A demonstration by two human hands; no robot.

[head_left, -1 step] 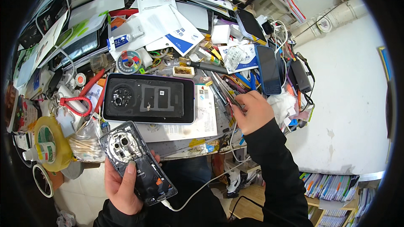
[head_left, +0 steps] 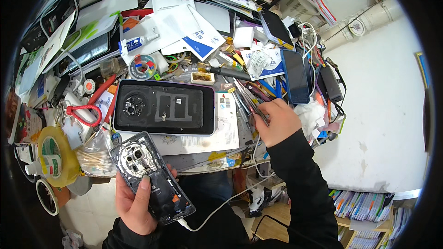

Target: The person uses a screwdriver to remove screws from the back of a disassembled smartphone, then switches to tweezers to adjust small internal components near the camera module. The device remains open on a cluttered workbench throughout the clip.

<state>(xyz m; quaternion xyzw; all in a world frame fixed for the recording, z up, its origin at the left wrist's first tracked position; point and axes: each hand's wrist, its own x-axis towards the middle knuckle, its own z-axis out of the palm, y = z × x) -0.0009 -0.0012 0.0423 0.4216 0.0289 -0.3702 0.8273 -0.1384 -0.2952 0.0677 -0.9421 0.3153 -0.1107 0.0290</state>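
My left hand [head_left: 138, 203] is closed round an opened smartphone [head_left: 150, 175], its thumb lying across the exposed inside near the camera block. A white cable [head_left: 214, 214] is plugged into the phone's lower end. Over the pile of tools at the bench's right, my right hand [head_left: 279, 122] pinches a thin metal tool [head_left: 255, 106] that looks like tweezers; its tip is lost among the other tools. Between the hands lies a detached black phone back cover [head_left: 180, 110] in a shallow tray-like frame [head_left: 210, 131], resting on a white printed sheet [head_left: 224, 140].
Clutter crowds the bench: a blue-edged phone [head_left: 295, 76], a tape roll [head_left: 57, 152], a bag of cotton swabs [head_left: 94, 159], a solder spool [head_left: 142, 67], white packets [head_left: 200, 41] and a red cord loop [head_left: 84, 116]. A white wall [head_left: 369, 110] stands right, above shelved thin cases [head_left: 362, 204].
The whole view has shifted very slightly. Both hands keep the same hold and place.
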